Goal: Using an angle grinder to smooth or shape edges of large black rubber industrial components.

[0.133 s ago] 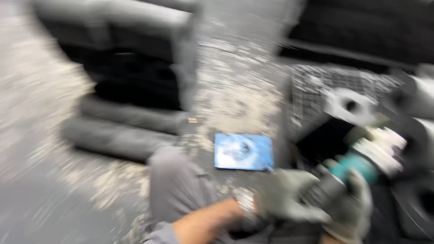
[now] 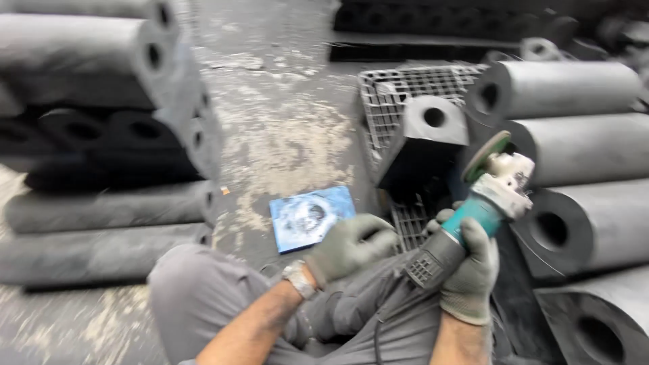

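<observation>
Two gloved hands in frame. Right hand [image 2: 470, 274] is clamped round the body of a teal angle grinder [image 2: 473, 216], long axis up and right, disc [image 2: 485, 157] at the far end. Left hand [image 2: 348, 247] is loosely curled, holding nothing visible, hovering just left of the tool's tail. Black block with a hole [image 2: 426, 138] sits on a grey plastic crate [image 2: 399, 94], up-left of the disc; right hand nearer.

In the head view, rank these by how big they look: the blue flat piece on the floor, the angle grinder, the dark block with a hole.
1. Angle grinder, though being nearest the camera inflates it.
2. Dark block with a hole.
3. Blue flat piece.
The last two look close; their order is unsure.
</observation>
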